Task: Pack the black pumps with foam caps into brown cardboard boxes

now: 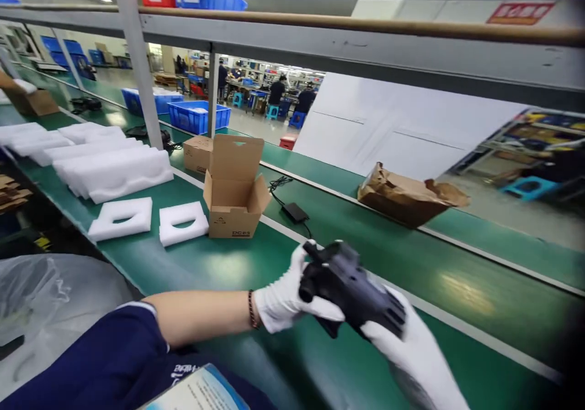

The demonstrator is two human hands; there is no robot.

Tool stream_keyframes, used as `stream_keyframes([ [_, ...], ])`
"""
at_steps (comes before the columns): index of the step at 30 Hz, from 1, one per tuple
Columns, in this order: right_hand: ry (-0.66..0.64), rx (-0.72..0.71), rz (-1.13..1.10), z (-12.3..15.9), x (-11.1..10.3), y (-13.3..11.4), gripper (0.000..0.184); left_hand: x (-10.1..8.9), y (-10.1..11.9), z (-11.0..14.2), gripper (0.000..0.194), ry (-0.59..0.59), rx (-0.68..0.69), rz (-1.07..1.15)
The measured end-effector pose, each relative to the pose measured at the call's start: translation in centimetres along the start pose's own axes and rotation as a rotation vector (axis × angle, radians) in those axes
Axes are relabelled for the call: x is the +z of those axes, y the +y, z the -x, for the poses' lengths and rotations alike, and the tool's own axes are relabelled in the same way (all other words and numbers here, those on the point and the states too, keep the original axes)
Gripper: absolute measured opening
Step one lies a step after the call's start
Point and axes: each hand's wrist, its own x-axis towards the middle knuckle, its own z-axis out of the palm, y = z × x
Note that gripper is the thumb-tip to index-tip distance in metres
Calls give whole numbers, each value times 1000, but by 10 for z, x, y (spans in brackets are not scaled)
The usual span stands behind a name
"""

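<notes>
Both my hands, in white gloves, hold a black plastic device (351, 285) above the green bench. It has a blocky ribbed body and a narrower part at its left end; motion blurs it and I cannot tell its kind. My left hand (297, 297) is closed round the left end, thumb underneath. Around the right end wraps my right hand (402, 331). Behind them, a black power adapter (295, 212) with its cable lies on the bench. An open cardboard box (233, 215) stands to the left, flaps up, beside two white foam pieces (183, 224) with cut-outs.
White foam blocks (114, 169) are piled at the left. Blue bins (198, 117) and a closed carton (197, 154) stand farther back. A torn brown carton (406, 197) sits at the right. A metal shelf (320, 38) crosses overhead on posts. People sit in the background.
</notes>
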Motion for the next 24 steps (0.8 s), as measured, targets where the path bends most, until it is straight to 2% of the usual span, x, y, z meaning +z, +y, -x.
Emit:
stream_keyframes([
  [2,-183,-128,3,-1,15,-4,74,-18,7,27,122,58,-9,90],
  [4,-323,-308,129,-21,32,5,46,-31,15,50,103,105,-37,183],
  [5,-322,-392,199,-36,41,14,28,-34,19,60,91,129,-51,226],
  [6,-239,-453,240,-51,50,23,15,-35,22,68,79,149,-59,263],
  [8,98,-470,237,-80,70,41,22,-34,28,80,59,171,-60,308],
  [10,482,-379,169,-99,87,48,30,-32,30,86,44,166,-58,328],
  [11,631,-308,102,-104,92,45,35,-31,30,87,41,157,-64,335],
  [13,801,-166,-116,-104,94,30,47,-32,28,89,43,148,-89,334],
  [15,892,-80,-400,-92,82,5,51,-36,23,91,53,155,-135,338],
  [16,946,-76,-504,-82,72,-8,50,-38,20,93,60,154,-166,355],
  [18,1143,-131,-578,-56,49,-30,45,-41,15,98,69,137,-248,411],
  [21,1490,-276,-445,-6,26,-49,36,-44,9,112,69,154,-374,482],
  [22,1536,-307,-362,9,23,-51,36,-47,8,116,67,186,-409,490],
  [23,1512,-314,-269,23,22,-49,38,-50,8,119,66,222,-443,492],
  [24,1427,-300,-164,34,20,-44,42,-54,8,120,66,251,-478,489],
])
